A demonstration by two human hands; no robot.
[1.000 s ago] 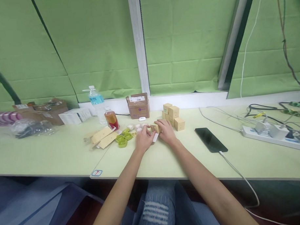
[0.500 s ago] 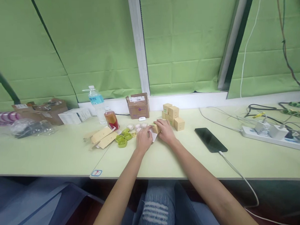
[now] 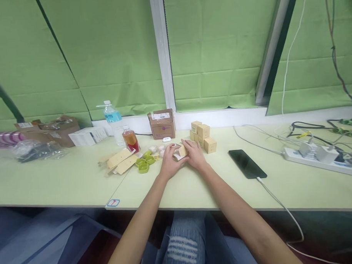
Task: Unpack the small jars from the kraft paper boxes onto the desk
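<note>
Between my two hands is a small tan cardboard box (image 3: 181, 150), with a white inner flap showing on its near left side. My left hand (image 3: 169, 163) grips it from the left, thumb stretched along the front. From the right, my right hand (image 3: 195, 154) closes on the same box, its fingers over the far side. Just right of my hands stands a stack of small tan boxes (image 3: 203, 132). Green dishes (image 3: 144, 162) lie left of my left hand, next to flat tan cardboard pieces (image 3: 122, 161). Small pale round items (image 3: 161, 148) are partly hidden behind that hand.
A brown carton (image 3: 162, 126) and a white earbud case (image 3: 166, 139) stand at the back. To the left are an amber drink bottle (image 3: 131, 140) and a water bottle (image 3: 114, 120). A phone (image 3: 246, 164) on a cable and a power strip (image 3: 324, 159) lie right.
My left hand has shifted its hold, its thumb now reaching across toward my right hand. The box between my hands has turned, and its white flap sits differently.
</note>
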